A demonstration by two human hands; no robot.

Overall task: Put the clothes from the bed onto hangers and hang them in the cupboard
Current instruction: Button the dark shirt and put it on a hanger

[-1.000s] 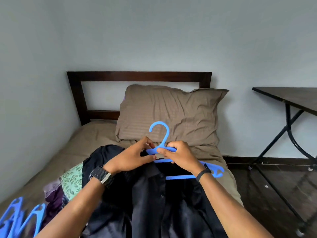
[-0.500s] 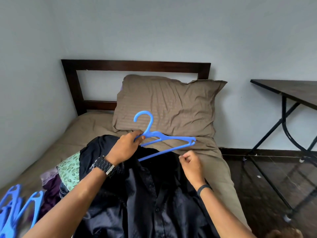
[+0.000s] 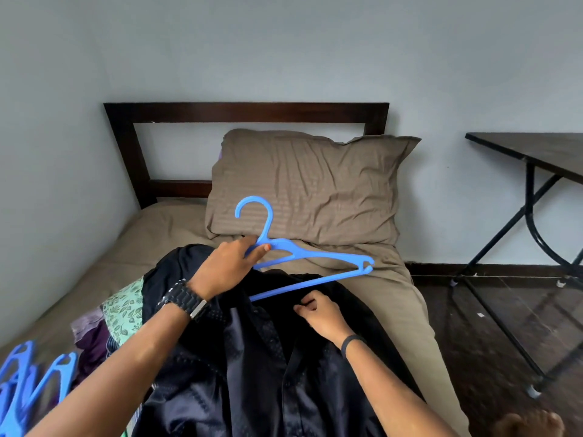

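Meanwhile left hand [image 3: 225, 268] grips slim blue plastic hanger [image 3: 310, 254]; right hand [image 3: 323, 313] pinches glossy black shirt [image 3: 252, 367].

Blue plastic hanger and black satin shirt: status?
Left hand grips blue plastic hanger at the neck, raised above the shirt. Right hand pinches black satin shirt at the collar. Hanger not yet inside. Nothing in the way.

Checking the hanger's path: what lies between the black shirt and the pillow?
In the head view, only bare brown sheet separates the black shirt from the pillow; the hanger hangs above it.
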